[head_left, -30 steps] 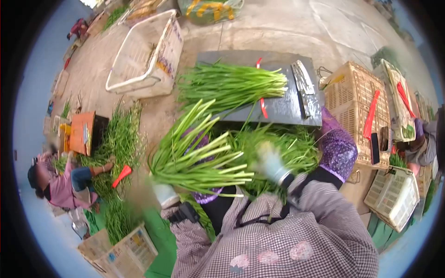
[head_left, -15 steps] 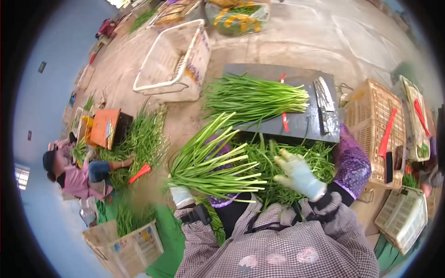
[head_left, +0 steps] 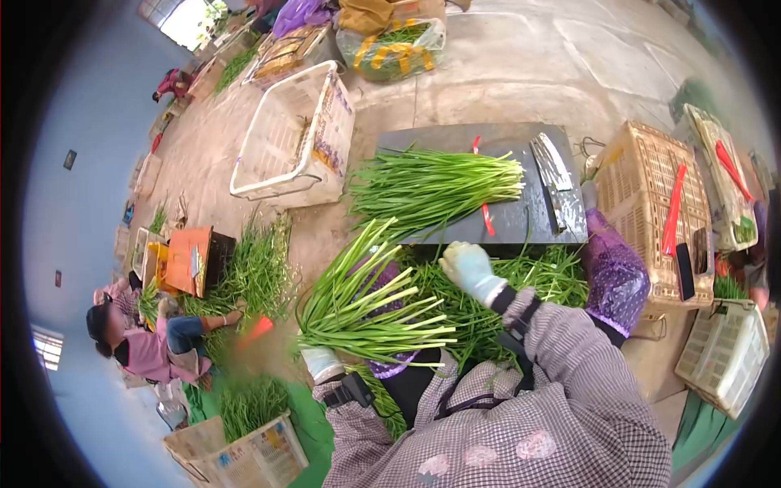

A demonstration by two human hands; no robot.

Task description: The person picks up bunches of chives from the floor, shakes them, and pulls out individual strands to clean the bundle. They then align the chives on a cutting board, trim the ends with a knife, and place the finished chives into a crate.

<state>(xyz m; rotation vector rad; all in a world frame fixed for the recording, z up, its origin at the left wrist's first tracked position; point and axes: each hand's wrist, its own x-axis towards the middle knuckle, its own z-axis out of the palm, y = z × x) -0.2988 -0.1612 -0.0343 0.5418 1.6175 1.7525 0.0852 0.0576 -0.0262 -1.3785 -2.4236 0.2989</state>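
My gloved left hand point(head_left: 323, 363) is closed round the lower left of a loose bunch of green chives point(head_left: 366, 313), whose pale ends fan out to the right. My gloved right hand point(head_left: 467, 267) is over a heap of loose chives point(head_left: 537, 276), close to the near edge of a dark board point(head_left: 529, 220). Its fingers are curled in, and whatever lies in them is hidden. On the board rests a thick chive bundle point(head_left: 439, 179), with a red tie point(head_left: 487, 220) showing at both sides. A knife point(head_left: 555, 183) lies at the board's right end.
A white crate point(head_left: 321, 175) stands beyond the board to the left. Tan crates point(head_left: 651, 187) at the right carry a red strip point(head_left: 674, 211) and a phone point(head_left: 685, 271). A co-worker point(head_left: 159, 346) sits at the left by scattered chives point(head_left: 256, 260) and another crate point(head_left: 272, 451).
My right hand has moved left and forward, from spread fingers over the heap to curled fingers near the board's edge. My left hand keeps the bunch. The camera view has shifted a little.
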